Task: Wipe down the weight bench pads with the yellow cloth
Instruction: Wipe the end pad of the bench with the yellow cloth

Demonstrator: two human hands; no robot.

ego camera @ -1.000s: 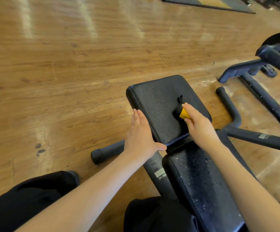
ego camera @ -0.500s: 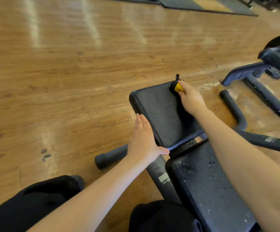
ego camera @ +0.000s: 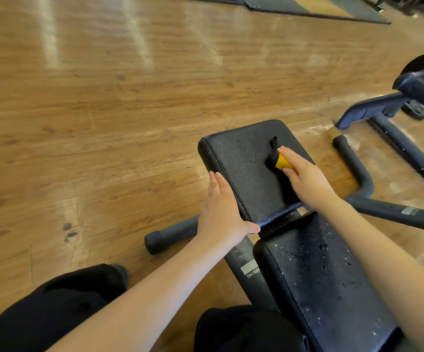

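At the left side of the frame is the shiny brown wooden floor (ego camera: 91, 102), with a few dark spots low at the left. At the bottom left are the person's legs in black trousers (ego camera: 53, 313).

A bare arm comes up from the bottom middle to the left hand (ego camera: 221, 212). This hand lies flat and loose, with straight fingers, against the left edge of the far black padded bench cushion (ego camera: 243, 158), near its lower corner. The thumb points right along the crack between the two pads. It grasps nothing. Just left of that hand, a black round bar with a rubber end cap (ego camera: 167, 235) lies on the floor.

The far cushion sits in the middle of the frame. On top of it, toward its right side, is the small yellow cloth with a black part (ego camera: 280, 160). The right hand (ego camera: 307, 181) holds it down on the pad, with fingers curled over the yellow part, so the hand is grasping the cloth. The black part sticks out past the fingertips.

Below it, at the lower right, is the near black padded bench cushion (ego camera: 320, 275), speckled with tiny white dots. A grey label (ego camera: 250, 269) is on the frame beside it.

At the right are the black metal bench legs (ego camera: 358, 174), and at the upper right a dark blue metal machine frame (ego camera: 388, 105).
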